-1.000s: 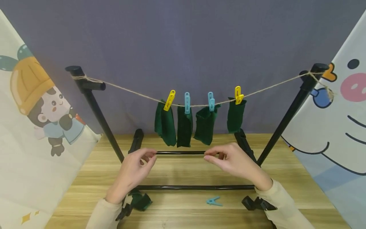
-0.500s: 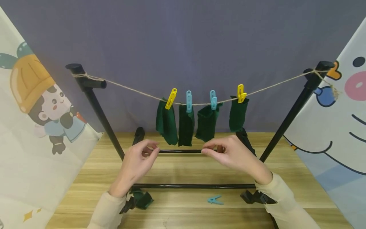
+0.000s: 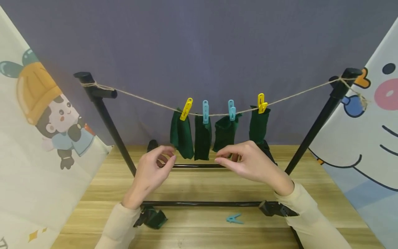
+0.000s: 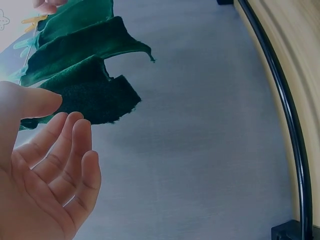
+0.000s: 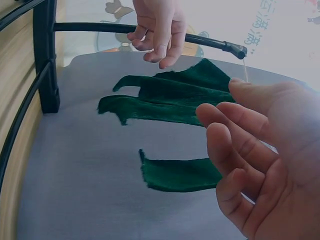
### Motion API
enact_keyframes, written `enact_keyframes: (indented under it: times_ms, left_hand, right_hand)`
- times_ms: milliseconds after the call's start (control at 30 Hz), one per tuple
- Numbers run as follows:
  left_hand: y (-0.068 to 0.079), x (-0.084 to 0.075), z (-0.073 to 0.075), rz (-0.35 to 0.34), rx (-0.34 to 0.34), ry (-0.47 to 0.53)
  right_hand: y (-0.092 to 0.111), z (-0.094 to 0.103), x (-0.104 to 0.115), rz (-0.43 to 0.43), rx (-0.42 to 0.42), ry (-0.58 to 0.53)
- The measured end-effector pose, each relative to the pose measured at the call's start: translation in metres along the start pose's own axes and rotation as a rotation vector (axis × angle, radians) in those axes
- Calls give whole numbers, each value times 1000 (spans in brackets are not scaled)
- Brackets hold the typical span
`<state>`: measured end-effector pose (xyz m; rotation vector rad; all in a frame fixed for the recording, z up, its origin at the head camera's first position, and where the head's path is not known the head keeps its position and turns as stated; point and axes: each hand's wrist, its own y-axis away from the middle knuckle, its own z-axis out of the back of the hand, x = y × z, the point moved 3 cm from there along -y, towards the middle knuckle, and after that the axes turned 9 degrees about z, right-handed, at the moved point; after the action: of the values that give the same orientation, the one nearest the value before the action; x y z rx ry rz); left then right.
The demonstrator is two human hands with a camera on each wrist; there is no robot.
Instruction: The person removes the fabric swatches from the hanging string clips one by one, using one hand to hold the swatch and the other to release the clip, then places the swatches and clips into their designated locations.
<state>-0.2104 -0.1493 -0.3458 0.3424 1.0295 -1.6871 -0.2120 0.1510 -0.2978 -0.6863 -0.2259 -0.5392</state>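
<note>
Several small dark green cloths, among them the leftmost one (image 3: 182,140) and the rightmost one (image 3: 258,124), hang from a twine line (image 3: 149,101). Yellow clothespins hold those two; blue clothespins, one of them (image 3: 206,111) near the middle, hold the cloths between. My left hand (image 3: 150,171) hovers by the lower edge of the leftmost cloth, holding nothing, its fingers loosely bent. Opposite it, my right hand (image 3: 250,164) overlaps the bottom of the third cloth (image 3: 225,133) in the head view. Its fingers are loosely bent too, and the right wrist view shows nothing between them.
Black posts (image 3: 107,121) of a tube frame carry the line at both sides. A low crossbar (image 3: 208,204) runs in front. On the wooden table lie a loose blue clothespin (image 3: 235,218) and a crumpled green cloth (image 3: 158,219) beside the frame's left foot.
Both hands have risen a little and come slightly closer together, towards the hanging cloths' lower edges. The cloths and clothespins stay on the line.
</note>
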Motion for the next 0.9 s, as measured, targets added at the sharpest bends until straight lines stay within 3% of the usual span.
enact_keyframes:
  times_ms: [400,900]
  left_hand:
    - [-7,-4,3,-4,-103,89]
    - [-10,-18,3,1,-87,105]
  right_hand:
    - [-13,14,11,80,-111,25]
    - [-32,21,23,128,-152,51]
